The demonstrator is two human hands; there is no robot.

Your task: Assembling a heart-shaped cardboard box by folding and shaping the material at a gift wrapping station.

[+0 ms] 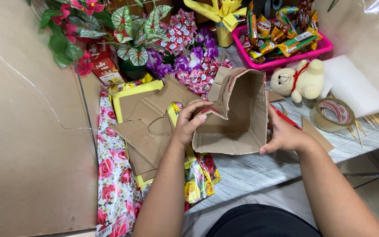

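Observation:
An open-topped brown cardboard box [242, 109] with torn edges is held up over a pale marble-patterned table [251, 169]. My left hand [189, 123] grips its left wall, thumb on the torn rim. Against the right wall presses my right hand [284, 134], which also touches a red-handled tool [286, 117] partly hidden behind it. Loose cardboard scraps [148, 127] lie just left of the box on yellow-edged sheets and floral wrapping paper [115, 175].
A white teddy bear [301, 80], a tape roll [332, 115], wooden skewers [373, 123] and white foam sit at right. A pink basket [277, 61] of snack packets stands behind. Artificial flowers, wrapped sweets and a leafy plant [137, 39] crowd the back. A large brown board [27, 131] covers the left.

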